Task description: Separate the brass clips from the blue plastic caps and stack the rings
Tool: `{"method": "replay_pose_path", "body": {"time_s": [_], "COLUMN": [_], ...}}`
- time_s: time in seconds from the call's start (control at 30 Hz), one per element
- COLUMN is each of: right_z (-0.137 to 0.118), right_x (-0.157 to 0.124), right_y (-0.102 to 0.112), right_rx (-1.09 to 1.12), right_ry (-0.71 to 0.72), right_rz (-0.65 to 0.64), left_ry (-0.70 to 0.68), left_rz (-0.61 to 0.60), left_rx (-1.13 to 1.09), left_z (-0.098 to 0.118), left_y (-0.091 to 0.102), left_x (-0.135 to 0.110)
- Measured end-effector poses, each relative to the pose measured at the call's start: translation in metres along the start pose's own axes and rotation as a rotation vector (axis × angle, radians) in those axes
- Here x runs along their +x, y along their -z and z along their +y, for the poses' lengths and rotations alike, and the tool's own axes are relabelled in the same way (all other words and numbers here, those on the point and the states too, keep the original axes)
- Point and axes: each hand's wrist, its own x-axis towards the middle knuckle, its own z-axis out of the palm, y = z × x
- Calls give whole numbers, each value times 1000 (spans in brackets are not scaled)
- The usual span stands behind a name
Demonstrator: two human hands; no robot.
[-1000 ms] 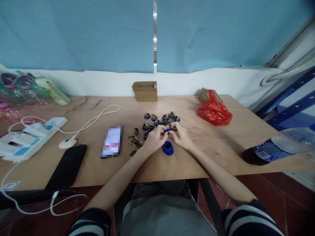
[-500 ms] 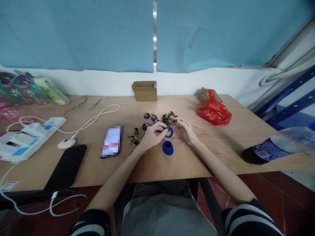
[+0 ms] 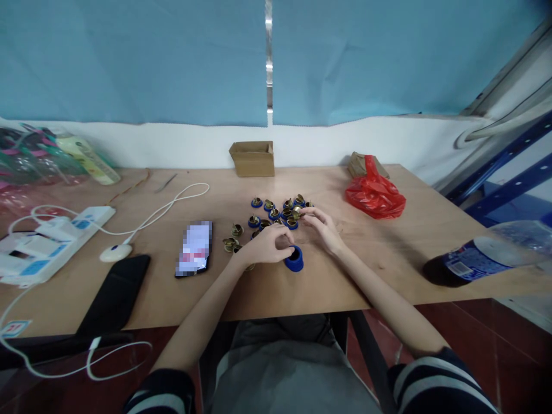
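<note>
A short stack of blue rings [image 3: 295, 264] stands on the table in front of me. My left hand [image 3: 268, 244] curls at its upper left side, thumb and fingertips closed at the rim of the top ring. With its fingertips my right hand [image 3: 322, 225] pinches a small brass-coloured metal piece [image 3: 296, 212], just beyond the stack. Several similar brass pieces fitted with blue rings [image 3: 254, 221] lie in a loose group behind my left hand. Left of it, brass pieces without a blue ring [image 3: 230, 245] rest on the wood, some partly hidden by my wrist.
A phone with a lit screen [image 3: 195, 248] and a dark phone [image 3: 115, 293] lie left, near a white power strip [image 3: 86, 221] and cables. An open cardboard box [image 3: 254, 160] stands at the back. Rightward are a red plastic bag [image 3: 375, 195] and a lying drink bottle [image 3: 470, 261].
My left hand has moved down toward me with the blue ring, from between the hands to the stack. My right hand stays nearly in place with the brass piece.
</note>
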Motion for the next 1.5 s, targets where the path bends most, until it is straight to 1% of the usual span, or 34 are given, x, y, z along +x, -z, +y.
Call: {"method": "replay_pose_path", "body": {"time_s": [0.1, 0.17, 0.27, 0.33, 0.43, 0.53, 0.6, 0.67, 0.77, 0.83, 0.93, 0.97, 1.03, 1.1, 1.2, 1.3, 1.43, 1.5], "right_z": [-3, -5, -10, -12, -10, -7, -7, -9, -13, -13, -9, -7, -3, -1, -1, -2, -2, -1], "right_x": [-1, -3, -8, -13, -19, -22, -22, -21, -19, -16, -12, -10, -9, -8, -9, -10, -11, -11], "right_y": [0, 0, -5, -9, -14, -14, -12, -11, -11, -11, -9, -8, -7, -6, -7, -6, -6, -6], "right_rx": [-35, -104, -268, -394, -545, -626, -645, -643, -608, -576, -545, -538, -537, -566, -621, -657, -669, -630], "right_ry": [22, 80, 277, 432, 582, 632, 634, 625, 605, 549, 389, 337, 265, 240, 246, 278, 314, 295], "right_rz": [-9, -24, -39, -58, -137, -197, -210, -201, -111, -19, 66, 70, 42, 5, -22, -35, -42, -18], "left_ry": [62, 114, 210, 251, 281, 325, 341, 343, 337, 323, 286, 267, 218, 168, 124, 107, 91, 84], "left_rz": [47, 127, 289, 355, 330, 285, 281, 285, 289, 320, 391, 397, 370, 330, 300, 331, 399, 413], "left_rx": [-88, -160, -231, -314, -507, -723, -824, -865, -824, -764, -665, -629, -565, -492, -333, -202, -131, -128], "left_z": [-1, -6, -18, -26, -33, -30, -25, -22, -22, -24, -25, -25, -22, -19, -13, -11, -12, -14], "left_y": [-3, -6, -13, -18, -24, -26, -26, -25, -24, -25, -29, -31, -33, -33, -31, -29, -30, -30], "left_x": [0, 2, 7, 11, 15, 17, 16, 16, 16, 16, 16, 15, 13, 10, 8, 8, 10, 10]}}
